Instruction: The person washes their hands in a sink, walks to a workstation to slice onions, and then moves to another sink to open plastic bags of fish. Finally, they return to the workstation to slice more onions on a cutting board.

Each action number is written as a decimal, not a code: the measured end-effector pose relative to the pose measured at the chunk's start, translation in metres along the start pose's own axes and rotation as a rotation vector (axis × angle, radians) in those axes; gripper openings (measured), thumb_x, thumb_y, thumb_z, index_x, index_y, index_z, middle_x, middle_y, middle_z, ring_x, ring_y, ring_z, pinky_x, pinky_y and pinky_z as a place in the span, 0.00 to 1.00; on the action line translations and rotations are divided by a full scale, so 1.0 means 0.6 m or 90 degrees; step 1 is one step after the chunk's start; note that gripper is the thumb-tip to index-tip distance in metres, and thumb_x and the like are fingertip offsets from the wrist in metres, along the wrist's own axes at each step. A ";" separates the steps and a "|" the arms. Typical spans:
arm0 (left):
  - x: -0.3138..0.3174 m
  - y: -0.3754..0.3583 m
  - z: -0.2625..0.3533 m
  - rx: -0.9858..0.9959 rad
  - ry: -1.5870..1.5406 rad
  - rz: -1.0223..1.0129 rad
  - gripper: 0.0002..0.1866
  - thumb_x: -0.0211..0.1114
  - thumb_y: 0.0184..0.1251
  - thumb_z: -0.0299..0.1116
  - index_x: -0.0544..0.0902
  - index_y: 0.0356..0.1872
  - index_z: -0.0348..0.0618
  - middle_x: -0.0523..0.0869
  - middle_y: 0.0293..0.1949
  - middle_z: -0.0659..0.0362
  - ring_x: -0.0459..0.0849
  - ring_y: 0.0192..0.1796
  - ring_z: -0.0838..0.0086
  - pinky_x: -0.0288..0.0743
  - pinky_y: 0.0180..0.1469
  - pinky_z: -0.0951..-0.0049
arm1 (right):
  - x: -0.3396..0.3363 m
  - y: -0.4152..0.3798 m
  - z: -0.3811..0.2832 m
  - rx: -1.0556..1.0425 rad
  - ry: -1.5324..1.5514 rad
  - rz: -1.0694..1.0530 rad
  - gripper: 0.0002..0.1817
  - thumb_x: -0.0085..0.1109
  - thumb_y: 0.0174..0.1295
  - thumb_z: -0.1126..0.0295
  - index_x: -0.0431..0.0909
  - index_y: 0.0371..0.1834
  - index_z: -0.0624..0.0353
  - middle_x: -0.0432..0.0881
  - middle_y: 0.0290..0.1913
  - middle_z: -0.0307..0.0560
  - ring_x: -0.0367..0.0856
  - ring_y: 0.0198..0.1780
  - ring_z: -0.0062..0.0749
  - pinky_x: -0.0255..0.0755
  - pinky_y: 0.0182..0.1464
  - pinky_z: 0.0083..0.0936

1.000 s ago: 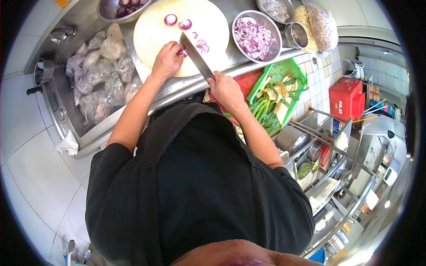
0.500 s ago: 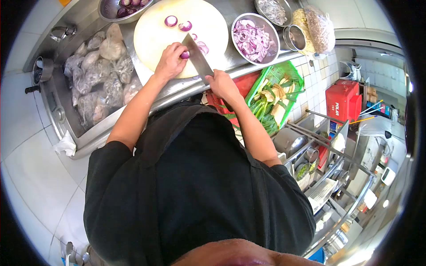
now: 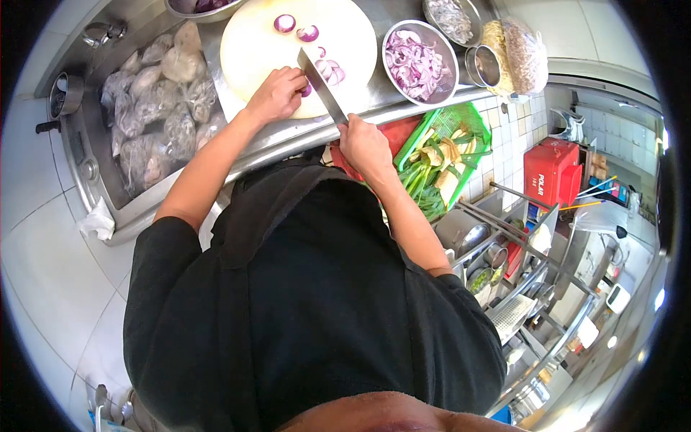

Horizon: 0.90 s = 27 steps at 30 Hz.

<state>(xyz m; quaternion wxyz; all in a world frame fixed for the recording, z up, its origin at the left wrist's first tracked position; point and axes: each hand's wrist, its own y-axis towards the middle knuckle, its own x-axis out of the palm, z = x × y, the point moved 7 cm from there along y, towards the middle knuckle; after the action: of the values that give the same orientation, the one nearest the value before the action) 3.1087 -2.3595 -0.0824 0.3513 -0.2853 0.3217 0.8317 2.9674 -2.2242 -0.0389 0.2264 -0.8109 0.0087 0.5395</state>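
A broad-bladed kitchen knife is gripped by its handle in my right hand, its blade angled across the round cutting board. My left hand is closed with bent fingers around a piece of red onion, mostly hidden, just left of the blade. Cut onion slices lie on the board right of the blade. Two onion halves rest farther back on it. A metal bowl of sliced red onion stands to the right of the board.
The sink at left holds several plastic-bagged items. A bowl of onions is behind the board. At right stand a bowl, a metal pot and bagged food. Below is a green basket of leafy vegetables; a metal rack stands nearby.
The knife has shifted slightly, and more sliced onion shows beside the blade. Less of the onion piece shows at my left fingertips. The whole view has tilted a little.
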 end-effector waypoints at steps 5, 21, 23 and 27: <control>0.006 -0.007 -0.004 -0.027 0.016 -0.002 0.12 0.64 0.52 0.21 0.81 0.40 0.39 0.81 0.42 0.53 0.80 0.48 0.56 0.72 0.51 0.59 | 0.008 0.010 -0.004 -0.033 -0.010 0.007 0.14 0.56 0.72 0.62 0.81 0.42 0.65 0.87 0.36 0.68 0.88 0.41 0.64 0.82 0.47 0.54; 0.015 -0.026 -0.023 -0.041 0.001 0.070 0.13 0.69 0.55 0.24 0.84 0.43 0.40 0.85 0.49 0.52 0.83 0.54 0.58 0.73 0.57 0.60 | 0.000 0.002 -0.018 -0.008 0.000 -0.009 0.15 0.56 0.72 0.62 0.81 0.44 0.65 0.87 0.37 0.68 0.88 0.42 0.64 0.81 0.49 0.54; 0.018 -0.029 -0.019 -0.046 0.001 0.071 0.12 0.69 0.55 0.24 0.84 0.43 0.40 0.86 0.49 0.53 0.83 0.54 0.58 0.73 0.58 0.60 | 0.004 0.000 -0.015 -0.008 0.004 -0.017 0.15 0.56 0.72 0.62 0.81 0.44 0.65 0.87 0.37 0.68 0.88 0.43 0.64 0.81 0.50 0.55; 0.014 -0.032 -0.020 -0.043 0.006 0.077 0.11 0.69 0.58 0.25 0.84 0.43 0.41 0.86 0.49 0.53 0.83 0.54 0.58 0.73 0.59 0.60 | -0.002 0.001 -0.013 -0.015 0.006 -0.028 0.15 0.57 0.72 0.62 0.81 0.44 0.65 0.87 0.39 0.69 0.88 0.45 0.64 0.81 0.51 0.55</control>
<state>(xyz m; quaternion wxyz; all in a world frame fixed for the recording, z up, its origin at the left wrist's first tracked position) 3.1214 -2.3547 -0.1020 0.2892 -0.2811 0.3120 0.8602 2.9733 -2.2280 -0.0355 0.2283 -0.8161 -0.0144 0.5307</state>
